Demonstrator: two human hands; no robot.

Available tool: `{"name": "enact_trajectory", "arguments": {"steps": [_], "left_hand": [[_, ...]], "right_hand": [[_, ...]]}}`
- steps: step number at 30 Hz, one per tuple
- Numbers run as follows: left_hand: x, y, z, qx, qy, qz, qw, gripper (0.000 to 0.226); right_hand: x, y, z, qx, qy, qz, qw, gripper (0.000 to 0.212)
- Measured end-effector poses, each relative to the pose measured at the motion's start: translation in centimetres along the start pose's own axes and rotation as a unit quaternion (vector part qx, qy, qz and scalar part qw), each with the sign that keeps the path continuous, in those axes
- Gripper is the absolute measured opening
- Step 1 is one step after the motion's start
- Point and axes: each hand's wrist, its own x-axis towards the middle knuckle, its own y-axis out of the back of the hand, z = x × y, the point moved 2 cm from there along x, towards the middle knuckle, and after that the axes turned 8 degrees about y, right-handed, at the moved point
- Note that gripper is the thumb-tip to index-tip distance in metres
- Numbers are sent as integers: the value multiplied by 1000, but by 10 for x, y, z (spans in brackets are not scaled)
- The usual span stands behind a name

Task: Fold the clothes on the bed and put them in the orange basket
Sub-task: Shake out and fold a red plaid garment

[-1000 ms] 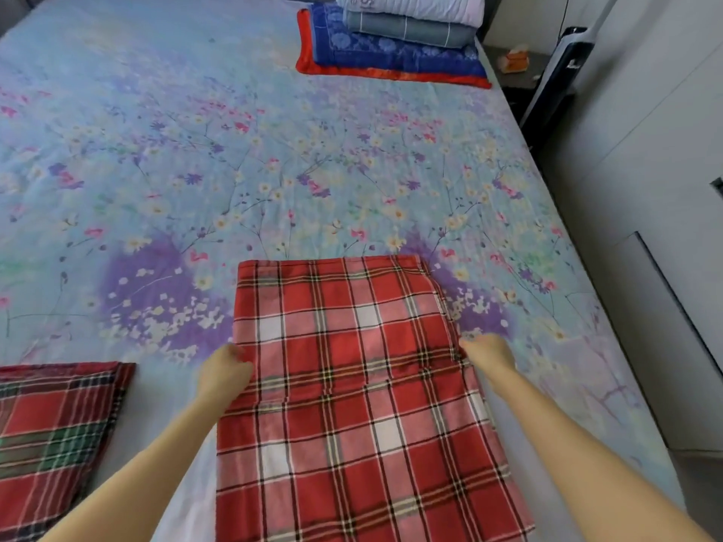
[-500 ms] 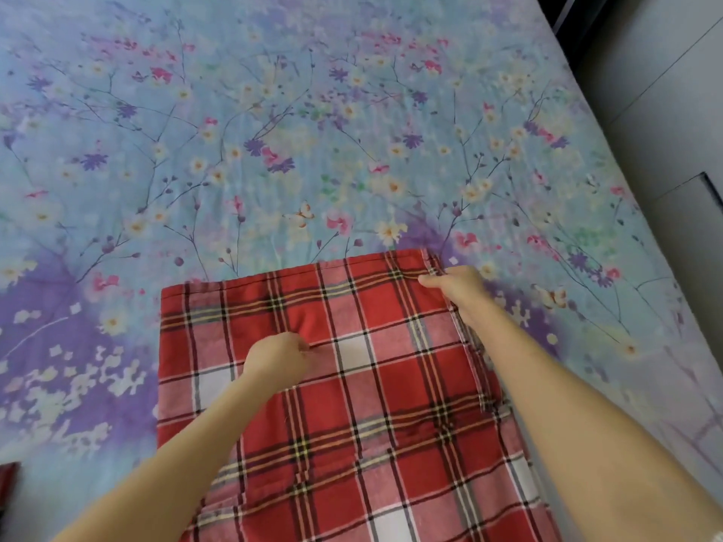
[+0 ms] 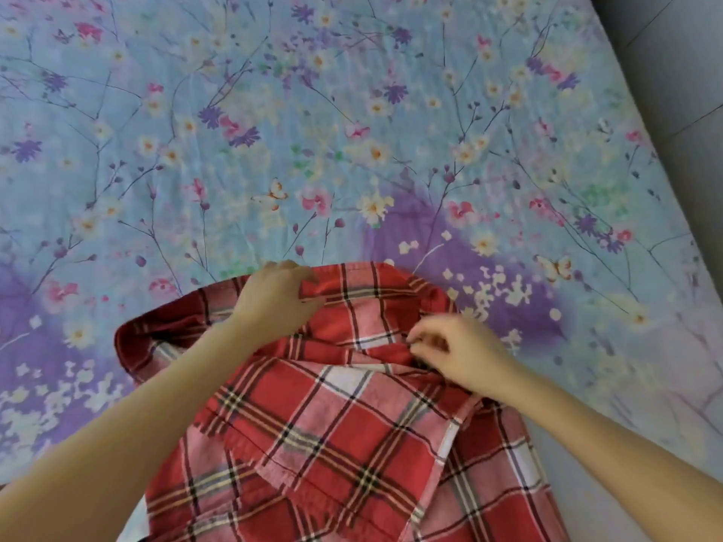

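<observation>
Plaid garment lies on the bed, left hand gripping its far hem, right hand pinching a fold beside it, likely to draw that end over.

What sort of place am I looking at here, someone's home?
Most likely a bedroom in a home. A bed under a flowered blue sheet fills the view, and the left hand and right hand grip a red plaid cloth lying on it, like laundry being folded.
</observation>
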Motion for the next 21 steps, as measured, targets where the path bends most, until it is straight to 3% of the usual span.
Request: {"name": "enact_trajectory", "arguments": {"steps": [1,2,4,7,10,13,15,17,19,21], "left_hand": [[2,-7,5,25,-9,-5,1000,39],[4,-14,10,40,-17,-5,999,38],[6,-28,26,46,-48,-20,998,32],[-1,-47,45,48,-102,-120,986,28],[-7,-55,41,71,-121,-172,975,28],[-6,-51,29,74,-118,-177,974,30],[-7,-41,24,76,-104,-187,974,34],[-3,-26,19,65,-74,-198,975,32],[6,-12,3,59,-37,-210,975,29],[11,9,-14,73,6,-256,964,73]], "right_hand": [[11,3,8,-59,-18,92,994,11],[19,3,13,-118,-20,135,984,19],[29,-3,15,-185,54,148,970,23],[27,-25,13,-267,199,-2,943,16],[19,-21,28,-336,226,-87,910,21],[25,21,40,-292,213,1,933,12],[32,62,46,-244,175,122,946,21],[39,88,52,-221,145,181,947,37],[47,95,58,-225,137,160,951,54],[58,98,63,-247,136,72,957,75]]}}
